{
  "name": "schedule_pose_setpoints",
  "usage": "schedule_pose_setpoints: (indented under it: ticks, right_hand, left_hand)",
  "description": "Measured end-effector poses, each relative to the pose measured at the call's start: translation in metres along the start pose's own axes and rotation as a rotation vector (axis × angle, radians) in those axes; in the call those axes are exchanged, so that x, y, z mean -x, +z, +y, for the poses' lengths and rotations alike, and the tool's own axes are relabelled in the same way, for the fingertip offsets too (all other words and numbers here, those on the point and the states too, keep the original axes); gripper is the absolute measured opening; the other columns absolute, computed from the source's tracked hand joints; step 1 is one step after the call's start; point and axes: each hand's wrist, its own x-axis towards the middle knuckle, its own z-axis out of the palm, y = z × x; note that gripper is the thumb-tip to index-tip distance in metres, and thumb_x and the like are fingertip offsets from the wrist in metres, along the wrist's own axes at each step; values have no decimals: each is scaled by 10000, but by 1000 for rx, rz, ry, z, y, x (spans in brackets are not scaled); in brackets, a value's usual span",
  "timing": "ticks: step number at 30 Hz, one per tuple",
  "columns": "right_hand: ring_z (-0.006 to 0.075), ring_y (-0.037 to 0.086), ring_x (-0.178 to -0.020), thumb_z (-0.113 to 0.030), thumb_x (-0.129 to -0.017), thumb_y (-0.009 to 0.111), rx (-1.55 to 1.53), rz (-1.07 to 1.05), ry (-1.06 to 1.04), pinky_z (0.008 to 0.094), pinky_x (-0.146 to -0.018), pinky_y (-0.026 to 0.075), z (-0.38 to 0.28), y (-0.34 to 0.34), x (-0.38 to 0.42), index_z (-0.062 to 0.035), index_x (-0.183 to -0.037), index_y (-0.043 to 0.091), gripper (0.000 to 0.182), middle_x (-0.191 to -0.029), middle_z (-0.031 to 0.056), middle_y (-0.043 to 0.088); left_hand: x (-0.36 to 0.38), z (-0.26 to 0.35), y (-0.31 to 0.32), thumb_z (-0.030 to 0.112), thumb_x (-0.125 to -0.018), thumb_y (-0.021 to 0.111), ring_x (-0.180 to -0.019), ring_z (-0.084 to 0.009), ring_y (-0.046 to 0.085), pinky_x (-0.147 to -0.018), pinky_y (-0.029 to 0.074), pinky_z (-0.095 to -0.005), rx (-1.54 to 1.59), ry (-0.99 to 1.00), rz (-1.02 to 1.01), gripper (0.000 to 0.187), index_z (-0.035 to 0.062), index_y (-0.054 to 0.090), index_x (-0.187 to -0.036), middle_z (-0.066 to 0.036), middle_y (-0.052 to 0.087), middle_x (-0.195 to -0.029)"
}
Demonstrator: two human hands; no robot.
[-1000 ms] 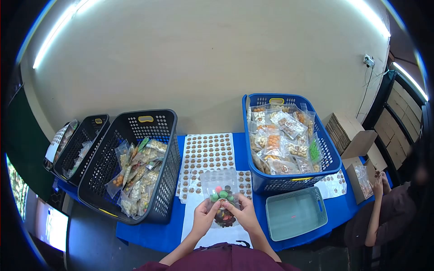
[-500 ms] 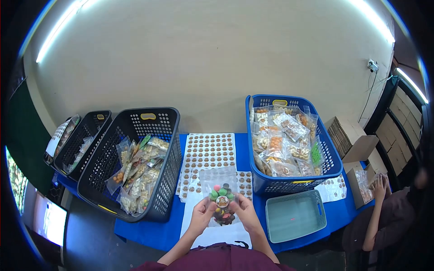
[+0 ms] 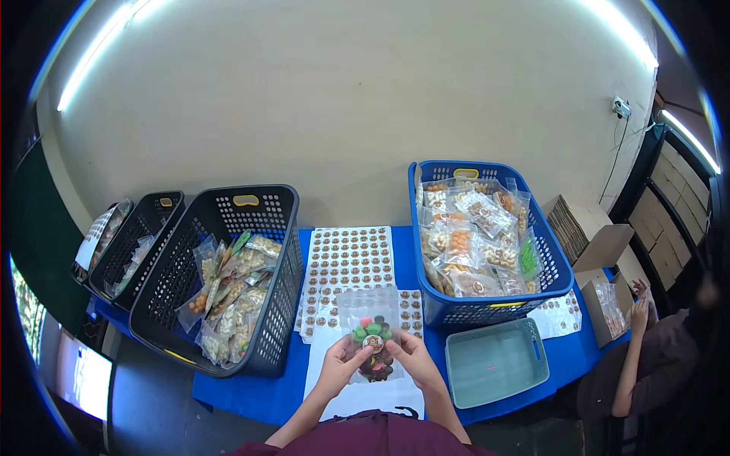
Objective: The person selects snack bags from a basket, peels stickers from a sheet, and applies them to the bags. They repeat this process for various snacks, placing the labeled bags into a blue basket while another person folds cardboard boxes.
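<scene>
Between my two hands is a clear zip bag (image 3: 370, 306) of pink, green and dark brown candies, held upright in front of my body. A round brown label (image 3: 373, 343) sits on its front. My left hand (image 3: 339, 366) grips the bag's left side, its thumb by the label. On the other side my right hand (image 3: 415, 360) is closed on the bag, thumb also near the label. Behind the bag lie sheets of round stickers (image 3: 351, 258), which the bag partly covers.
A black basket (image 3: 287, 304) of filled bags stands left, with smaller baskets (image 3: 163, 199) beyond it. At right are a blue basket (image 3: 487, 308) full of labelled bags and a green tray (image 3: 498, 372). A co-worker's hands (image 3: 641, 308) are by a cardboard box (image 3: 606, 334) far right.
My thumbs have shifted slightly over the label, and the bag stays in both hands. The co-worker's hands have moved a little upward. The view has tilted slightly.
</scene>
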Motion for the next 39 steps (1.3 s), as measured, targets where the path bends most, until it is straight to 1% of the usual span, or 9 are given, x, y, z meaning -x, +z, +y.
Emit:
schedule_pose_setpoints:
  ticks: [1, 4, 7, 16, 22, 25, 28, 31, 39]
  right_hand:
    - [88, 558, -661, -115, -784, 603, -2, -5, 2, 203, -558, 469, -2, 3, 1, 15, -945, 551, 213, -860, 55, 583]
    - [81, 552, -654, -120, -780, 609, 17, 68, -6, 193, -534, 463, 3, 7, 1, 12, -913, 559, 194, -833, 51, 583]
    - [62, 547, -703, -113, -775, 611, 65, 92, -49, 201, -632, 438, -3, 9, 4, 6, -937, 575, 205, -804, 38, 607]
    - [58, 531, -697, -169, -800, 592, -61, 92, -3, 196, -612, 423, 14, 0, -2, -5, -890, 574, 187, -803, 19, 585]
    - [62, 539, -673, -163, -783, 613, 241, 195, -134, 187, -565, 423, 11, 11, 3, 2, -898, 589, 203, -787, 28, 598]
    - [60, 530, -641, -169, -790, 604, 235, 251, -195, 186, -547, 415, 11, 10, 5, 1, -858, 597, 183, -753, 20, 595]
    - [58, 526, -642, -179, -802, 591, 255, 300, -167, 183, -566, 413, 16, 3, 6, 9, -860, 593, 197, -749, 17, 592]
    - [64, 528, -681, -191, -812, 578, -37, 243, -13, 186, -600, 414, 11, -13, 6, 20, -871, 587, 219, -776, 30, 596]
    - [94, 548, -800, -131, -777, 616, 94, 178, 19, 220, -675, 441, 0, 0, 12, 24, -989, 554, 271, -879, 65, 595]
  left_hand:
    - [0, -1, 0, 83, -825, 532, -876, -116, 552, -765, 437, -240, -23, -18, -6, 345, -32, 431, -1133, -81, 564, -1012]
    - [-2, -9, 4, 138, -821, 559, -736, -54, 542, -570, 413, -178, -26, 61, -14, 308, -19, 473, -1072, -52, 590, -911]
    - [-2, -7, 4, 133, -821, 558, -740, -51, 541, -573, 414, -179, -54, 61, -41, 307, -12, 469, -1077, -48, 589, -912]
    - [0, -2, 6, 128, -817, 563, -757, -66, 556, -623, 446, -192, 10, 57, 8, 263, -17, 484, -1021, -53, 589, -904]
    - [-3, -14, 14, 128, -835, 535, -736, -63, 548, -634, 439, -189, -65, 92, 130, 173, -18, 535, -928, -48, 593, -845]
    - [-9, -24, 12, 172, -836, 546, -627, -18, 488, -521, 393, -166, -115, 142, 98, 188, -13, 553, -873, -8, 579, -737]
    - [-12, -27, 14, 189, -843, 538, -623, -10, 471, -528, 377, -162, -123, 120, 65, 196, -5, 554, -867, 4, 572, -725]
    - [-12, -34, 5, 191, -849, 527, -662, -17, 479, -562, 386, -166, -63, 12, -24, 208, -10, 545, -900, -2, 571, -752]
    - [-11, -19, 12, 162, -868, 487, -789, -56, 513, -682, 417, -193, -45, 42, -63, 258, -39, 491, -1030, -43, 569, -920]
